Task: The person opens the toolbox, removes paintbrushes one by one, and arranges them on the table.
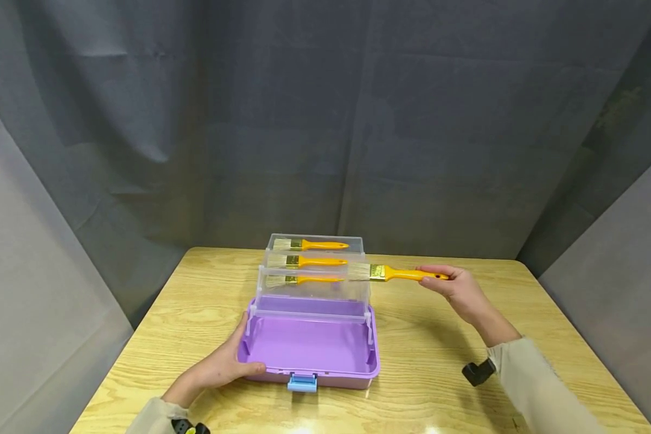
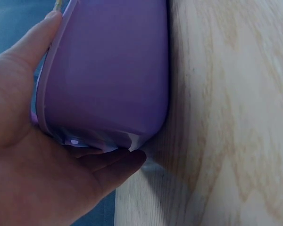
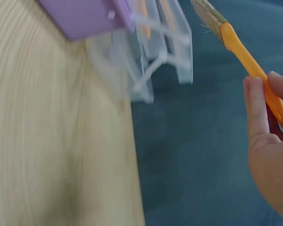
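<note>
- I see a pale beige left sleeve (image 1: 154, 417), creased near its cuff.
- The right sleeve (image 1: 545, 389) matches it in colour; I get a longer stretch of that one, with a wrinkled cuff.
- By the left cuff I make out a small black device (image 1: 182, 425) with a yellow mark.
- By the right cuff I see a blocky black mount (image 1: 478, 372).
- The left grip (image 1: 225, 361) and right grip (image 1: 461, 294) look bare to me.

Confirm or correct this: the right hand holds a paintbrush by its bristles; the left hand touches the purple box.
Not the bristles: the right wrist view shows the right hand holding the paintbrush by its orange handle. The left hand does touch the purple box.
</note>
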A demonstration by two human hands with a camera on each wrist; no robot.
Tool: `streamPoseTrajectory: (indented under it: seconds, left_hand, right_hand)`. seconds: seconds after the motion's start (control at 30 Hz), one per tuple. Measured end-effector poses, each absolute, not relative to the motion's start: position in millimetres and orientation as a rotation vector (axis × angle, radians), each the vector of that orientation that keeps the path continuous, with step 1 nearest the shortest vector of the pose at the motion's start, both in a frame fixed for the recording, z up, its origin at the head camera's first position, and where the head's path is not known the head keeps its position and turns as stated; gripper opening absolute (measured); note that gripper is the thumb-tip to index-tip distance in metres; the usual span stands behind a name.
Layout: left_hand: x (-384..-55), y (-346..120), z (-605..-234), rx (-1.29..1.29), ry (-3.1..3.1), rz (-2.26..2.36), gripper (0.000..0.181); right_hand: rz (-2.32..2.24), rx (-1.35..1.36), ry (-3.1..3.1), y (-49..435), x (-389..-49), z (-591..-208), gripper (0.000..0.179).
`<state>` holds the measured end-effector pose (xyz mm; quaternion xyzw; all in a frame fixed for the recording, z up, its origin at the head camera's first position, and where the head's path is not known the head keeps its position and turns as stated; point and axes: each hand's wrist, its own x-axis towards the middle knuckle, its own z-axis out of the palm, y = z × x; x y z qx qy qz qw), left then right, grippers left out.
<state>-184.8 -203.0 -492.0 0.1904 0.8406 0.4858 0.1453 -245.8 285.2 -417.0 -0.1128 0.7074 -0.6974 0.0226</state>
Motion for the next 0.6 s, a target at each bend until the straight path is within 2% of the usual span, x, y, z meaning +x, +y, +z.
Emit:
streamPoseTrajectory:
  seconds: [0.4,0.6]
  left_hand:
    - [-185.7,-203.6,-493.1,0.558,2.428,1.397,0.12]
    - [-186.5,-204.1,-494.3,0.585,2.419,1.408,0.12]
  right_hand:
    - [-2.448,-0.285,1.862,340.7,-243.7,-448.4,0.03]
    - [-2.306,-0.122,2.076,347.0,-246.4,-463.7,0.032]
